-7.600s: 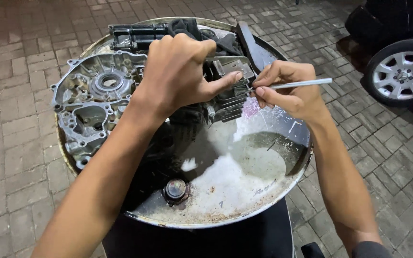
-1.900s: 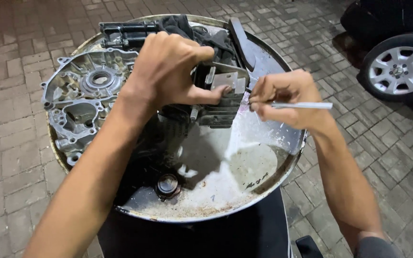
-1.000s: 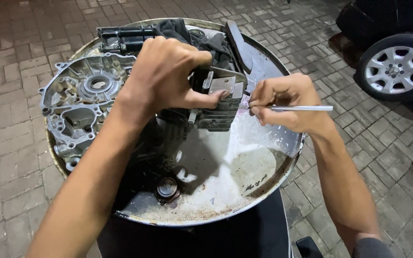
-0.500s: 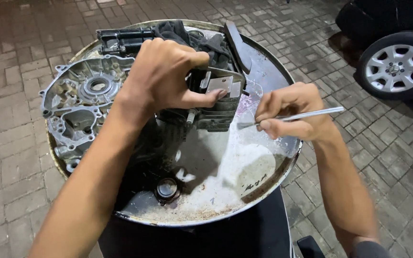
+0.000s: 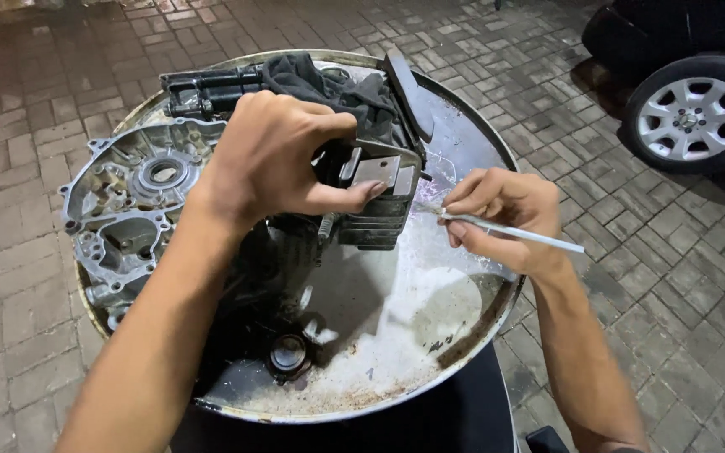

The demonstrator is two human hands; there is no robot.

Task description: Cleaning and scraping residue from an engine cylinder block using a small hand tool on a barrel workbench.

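Observation:
My left hand (image 5: pixel 274 164) grips a dark finned engine cylinder block (image 5: pixel 372 210) from above, thumb pressed on its flat metal face. My right hand (image 5: pixel 501 214) pinches a thin white stick-like tool (image 5: pixel 518 232) whose tip points at the block's right side. Both sit over a round metal drum top (image 5: pixel 463 323) holding whitish liquid and grime.
A grey engine crankcase half (image 5: pixel 127 205) lies on the drum's left side. A dark rag (image 5: pixel 333 84) and a black metal part (image 5: pixel 203 88) lie at the back. A small round cap (image 5: pixel 289 352) sits near the front. A car wheel (image 5: pixel 691 117) stands on the brick paving at right.
My right hand has lowered the thin tool and brought its tip in toward the block's right edge. My left hand keeps its hold on the block.

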